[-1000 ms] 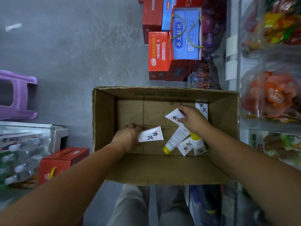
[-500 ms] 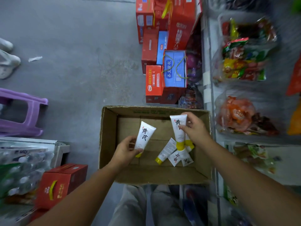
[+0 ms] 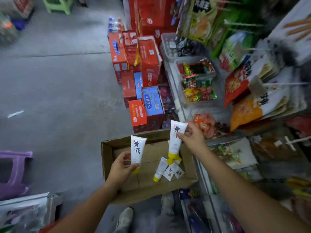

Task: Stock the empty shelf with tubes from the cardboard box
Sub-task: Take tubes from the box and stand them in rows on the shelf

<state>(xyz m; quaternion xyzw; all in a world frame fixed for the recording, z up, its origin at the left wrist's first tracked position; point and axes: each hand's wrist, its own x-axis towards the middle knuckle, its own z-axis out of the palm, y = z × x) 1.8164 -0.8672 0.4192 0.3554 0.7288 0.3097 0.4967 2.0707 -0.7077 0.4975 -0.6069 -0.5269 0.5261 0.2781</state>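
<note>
Two tubes in hand: I hold one white tube per hand, both lifted above the cardboard box [image 3: 107, 163].
Left hand [image 3: 121, 167]: fingers curled round the lower end of the left tube [image 3: 138, 149], just above its yellow cap.
Right hand [image 3: 192, 138]: thumb and fingers pinch the upper half of the right tube [image 3: 175, 139]; its yellow cap hangs free below.
Long axis: both tubes run about 12 to 6 o'clock, crimped end at 12, cap at 6.
Way to go: the shelving [image 3: 182, 113] lies at 2 to 3 o'clock from the hands, so I judge the next move a swing to the right.
Nearer hand: the right one, just beside the shelf edge; the left is well apart from it.
Empty shelf: I cannot tell which level it is; the view there is blurred and crowded with snack bags [image 3: 198, 91].
Leftover tubes [image 3: 160, 168]: a few lie in the box, at 5 o'clock from its middle.
Tube label: black characters 黄芪 with a small red seal; the fine print is too small.
Other writing: the blue carton [image 3: 152, 102] reads 养生核桃; the red cartons [image 3: 138, 115] carry an oval logo I cannot read.
</note>
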